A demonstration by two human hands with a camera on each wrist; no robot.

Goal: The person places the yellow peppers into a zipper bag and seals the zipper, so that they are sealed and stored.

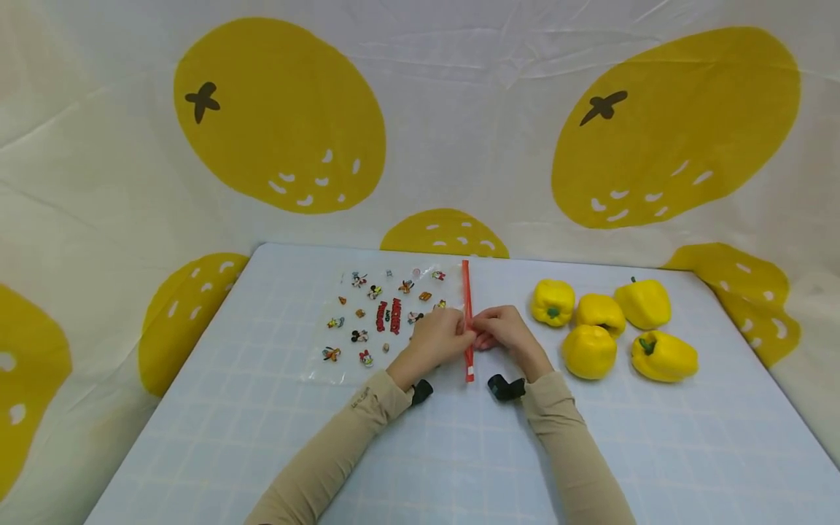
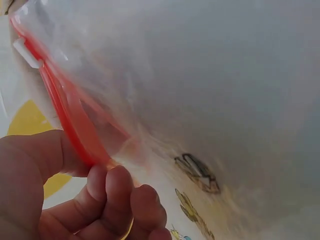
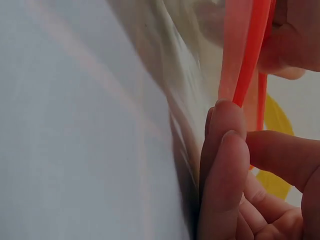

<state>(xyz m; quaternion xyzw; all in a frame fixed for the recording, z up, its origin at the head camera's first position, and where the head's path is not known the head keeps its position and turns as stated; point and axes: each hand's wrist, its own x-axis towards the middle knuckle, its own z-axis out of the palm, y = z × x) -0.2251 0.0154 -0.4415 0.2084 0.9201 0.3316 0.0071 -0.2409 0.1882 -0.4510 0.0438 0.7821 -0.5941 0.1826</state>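
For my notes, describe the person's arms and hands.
The left sleeve and right sleeve are long and beige, the left with small dark markings near its cuff. A black device sits by each cuff. The left hand and right hand are gloveless.

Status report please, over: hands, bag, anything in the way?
Left hand, right hand: both pinching red strip of plastic bag. Strip's two sides parted between them. Yellow peppers off to the right, not touching bag; no obstruction seen.

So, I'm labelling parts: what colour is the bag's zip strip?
Red; the zip strip shows best in the right wrist view.
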